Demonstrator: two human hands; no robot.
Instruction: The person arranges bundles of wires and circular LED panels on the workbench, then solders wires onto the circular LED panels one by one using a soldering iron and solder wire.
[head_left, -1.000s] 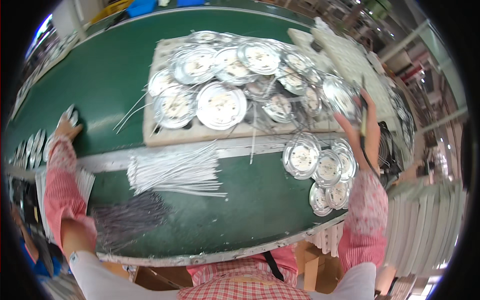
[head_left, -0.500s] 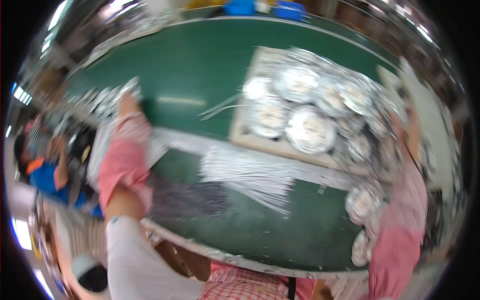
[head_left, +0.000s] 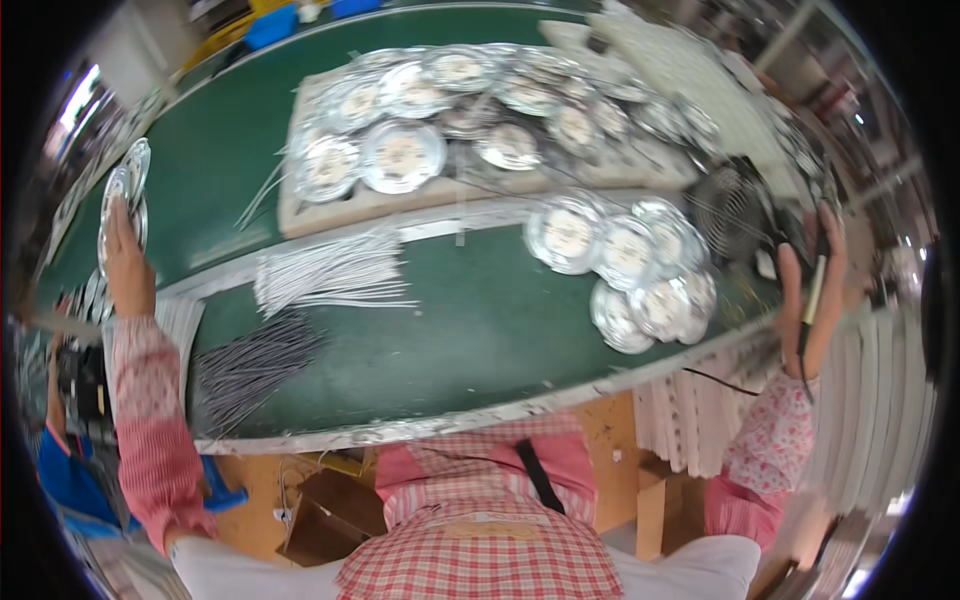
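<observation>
At the left edge of the bench, my left hand (head_left: pixel 128 272) grips a few shiny silver round discs (head_left: pixel 124 205), held edge-on. On the far right my right hand (head_left: pixel 808 295) is closed around a slim pen-like tool, apparently a soldering iron (head_left: pixel 815 285), with a dark upper part, a pale section and a black cord. Its tip is hard to make out. Between my hands, nearer the right one, overlapping silver discs with pale centres (head_left: pixel 630 250) lie on the green bench. More such discs (head_left: pixel 403 156) crowd a beige board (head_left: pixel 330 217) behind them.
White wires (head_left: pixel 330 275) and dark grey wires (head_left: pixel 250 370) lie in bundles at the left front of the green bench (head_left: pixel 470 340). A black round fan (head_left: pixel 735 212) stands beside my right hand. Cardboard boxes (head_left: pixel 335 515) sit below. Another person's blue clothing (head_left: pixel 75 485) shows at lower left.
My view has swung right, so the board and wires appear further left. My right hand has drawn back toward me, and the soldering iron shows clearly. My left hand still has discs.
</observation>
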